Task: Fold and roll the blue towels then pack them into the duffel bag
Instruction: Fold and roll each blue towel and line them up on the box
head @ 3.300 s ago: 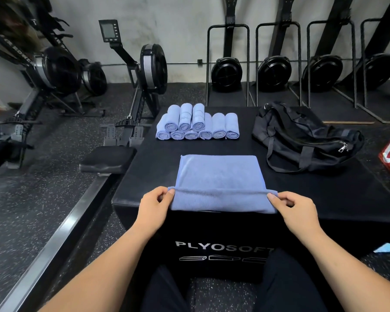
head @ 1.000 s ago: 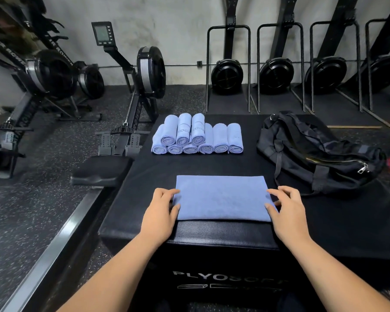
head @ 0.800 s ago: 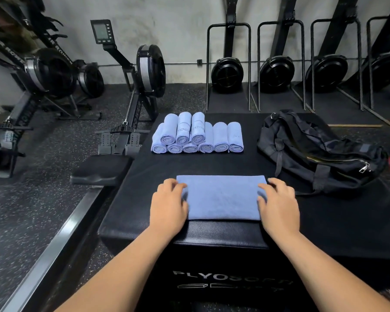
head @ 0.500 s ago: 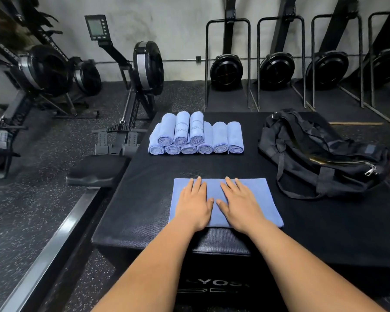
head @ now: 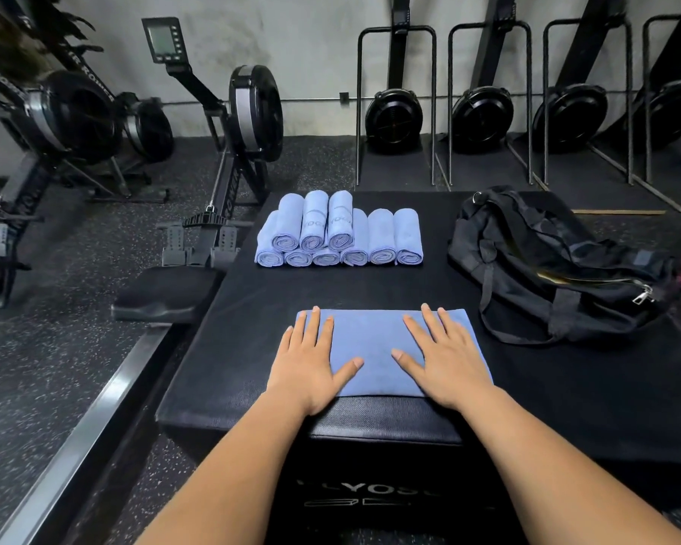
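Gym, rowing area. At left, rowing machine (head: 252, 112) with monitor (head: 162, 39), more beyond it. Row of rowers (head: 394, 116) stored upright against grey wall (head: 311, 53). Speckled black rubber floor (head: 56, 367). Black padded table (head: 567, 387), plyo-box lettering (head: 366, 489) on front.

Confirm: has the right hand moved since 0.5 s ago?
Yes. The right hand slid rightward along the towel, from its middle to its right end, toward the bag.

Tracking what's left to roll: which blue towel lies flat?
The folded towel nearest the person, flat under the left hand and right hand; the rolled towels are stacked farther back on the box.
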